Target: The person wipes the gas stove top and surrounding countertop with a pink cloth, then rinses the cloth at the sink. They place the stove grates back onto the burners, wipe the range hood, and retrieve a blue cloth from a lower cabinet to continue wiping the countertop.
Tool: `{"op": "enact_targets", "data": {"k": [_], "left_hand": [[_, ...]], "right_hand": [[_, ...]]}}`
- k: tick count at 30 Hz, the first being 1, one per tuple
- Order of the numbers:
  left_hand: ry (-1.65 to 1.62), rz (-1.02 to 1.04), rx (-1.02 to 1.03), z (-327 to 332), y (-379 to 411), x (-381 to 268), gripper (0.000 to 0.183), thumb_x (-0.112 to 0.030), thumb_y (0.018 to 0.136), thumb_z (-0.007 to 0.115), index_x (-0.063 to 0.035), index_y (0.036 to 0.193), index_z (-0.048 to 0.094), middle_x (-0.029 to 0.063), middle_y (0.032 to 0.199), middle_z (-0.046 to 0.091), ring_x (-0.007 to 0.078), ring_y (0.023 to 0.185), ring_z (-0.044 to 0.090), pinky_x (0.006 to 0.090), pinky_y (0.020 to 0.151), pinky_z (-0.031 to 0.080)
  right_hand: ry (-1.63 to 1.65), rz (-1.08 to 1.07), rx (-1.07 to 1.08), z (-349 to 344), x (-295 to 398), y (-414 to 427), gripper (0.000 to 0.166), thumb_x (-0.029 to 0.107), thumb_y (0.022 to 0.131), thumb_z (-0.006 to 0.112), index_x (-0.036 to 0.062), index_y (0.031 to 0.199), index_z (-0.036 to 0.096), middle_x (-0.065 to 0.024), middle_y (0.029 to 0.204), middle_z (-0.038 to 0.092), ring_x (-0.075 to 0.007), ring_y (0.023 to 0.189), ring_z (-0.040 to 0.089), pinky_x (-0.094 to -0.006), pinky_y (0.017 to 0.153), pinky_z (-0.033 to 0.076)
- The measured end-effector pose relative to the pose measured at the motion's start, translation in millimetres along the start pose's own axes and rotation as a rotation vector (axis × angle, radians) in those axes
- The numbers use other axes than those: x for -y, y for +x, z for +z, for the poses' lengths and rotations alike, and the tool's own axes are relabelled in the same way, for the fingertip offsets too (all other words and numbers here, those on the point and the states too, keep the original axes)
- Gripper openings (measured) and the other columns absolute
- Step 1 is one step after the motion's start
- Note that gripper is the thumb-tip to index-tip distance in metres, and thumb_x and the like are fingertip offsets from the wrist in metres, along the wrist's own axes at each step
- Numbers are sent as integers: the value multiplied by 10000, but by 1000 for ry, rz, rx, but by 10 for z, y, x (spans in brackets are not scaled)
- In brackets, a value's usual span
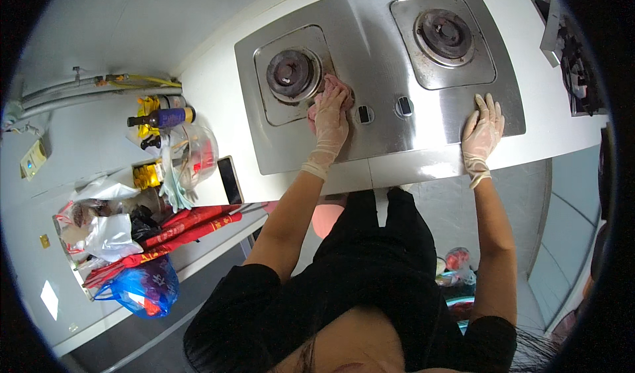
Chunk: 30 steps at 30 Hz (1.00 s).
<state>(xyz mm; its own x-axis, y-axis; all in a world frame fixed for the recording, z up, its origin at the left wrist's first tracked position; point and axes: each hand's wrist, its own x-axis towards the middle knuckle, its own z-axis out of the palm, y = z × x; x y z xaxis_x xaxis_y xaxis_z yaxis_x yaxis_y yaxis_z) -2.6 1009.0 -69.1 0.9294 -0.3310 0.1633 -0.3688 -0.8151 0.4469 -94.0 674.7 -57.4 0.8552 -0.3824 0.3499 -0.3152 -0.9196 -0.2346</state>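
Note:
A pink cloth is pressed under my left hand, which wears a thin translucent glove. The cloth lies on the stainless steel gas hob, just right of the left burner and left of a control knob. My right hand, gloved the same way, rests flat on the hob's front right corner with its fingers apart and nothing in it. Above it is the right burner. A second knob sits between my hands. Brown stains show around both burners.
A smartphone lies on the white counter left of the hob. Beyond it stand a dark bottle, a clear plastic container and yellow packets. Red packaging and a blue plastic bag are at lower left.

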Motion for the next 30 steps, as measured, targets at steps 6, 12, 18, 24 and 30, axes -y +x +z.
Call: {"op": "enact_targets", "data": {"k": [6,12,18,24,30], "left_hand": [[-413,7,-204,-500,898,54,290,4,859,554,-90,1128,609,107,1180,612,269,1122,567,373,973,448],[-769,-530,-110,-660,2020,1421,402,-179,926,552,-13,1283,470,162,1145,609,260,818,647,393,747,551],[255,-283,-66,267,1982,224,378,-144,792,622,-172,1160,538,145,1136,555,364,1084,524,454,921,436],[69,33,-64,176,1002,10,376,-85,812,567,-149,1183,561,91,1293,489,366,1184,426,481,971,332],[190,72,50,-145,-45,-256,378,-90,822,557,-162,1193,567,52,1274,548,306,1207,442,488,1026,294]], "right_hand": [[11,46,8,-10,-2,38,316,157,903,484,127,1202,581,-113,1332,510,-329,1267,428,-467,1083,274],[33,34,15,-19,86,77,306,151,890,503,140,1183,593,-98,1325,517,-311,1272,425,-457,1099,266],[-1,51,3,7,-18,13,309,165,885,506,142,1180,596,-95,1320,522,-312,1266,430,-455,1089,273],[40,33,-20,26,-24,10,306,170,882,502,137,1166,610,-99,1314,528,-318,1257,435,-458,1082,274],[20,32,-25,-7,-16,-2,322,168,885,487,127,1182,605,-105,1322,525,-312,1271,425,-455,1085,267]]}}
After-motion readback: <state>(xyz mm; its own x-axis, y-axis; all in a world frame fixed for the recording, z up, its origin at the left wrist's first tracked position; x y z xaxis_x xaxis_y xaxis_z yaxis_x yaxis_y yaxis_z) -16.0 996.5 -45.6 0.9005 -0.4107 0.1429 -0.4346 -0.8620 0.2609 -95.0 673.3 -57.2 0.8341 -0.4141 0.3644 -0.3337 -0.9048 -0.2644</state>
